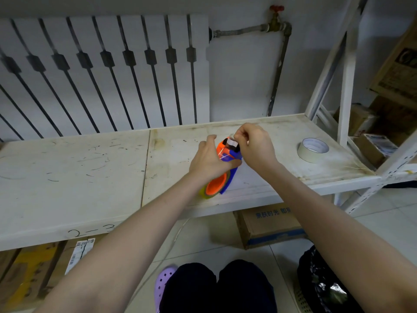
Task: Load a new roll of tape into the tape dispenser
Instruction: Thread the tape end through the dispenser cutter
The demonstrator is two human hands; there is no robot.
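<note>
Gripping the tape dispenser above the shelf, left hand clenched; right hand pinching its tape end.

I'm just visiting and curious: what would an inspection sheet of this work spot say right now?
Surface: white shelf board, scuffed and stained, marked "2-3" on its front edge.
Job's things: orange and blue tape dispenser held above the board, a roll already on its hub.
Clutter: spare tape roll lying flat at the board's right end.
Hands: left hand grips the dispenser body; right hand pinches at its top end.
Cables: nothing seen.
Surroundings: radiator, pipe with red valve, cardboard boxes below and at right.
</note>
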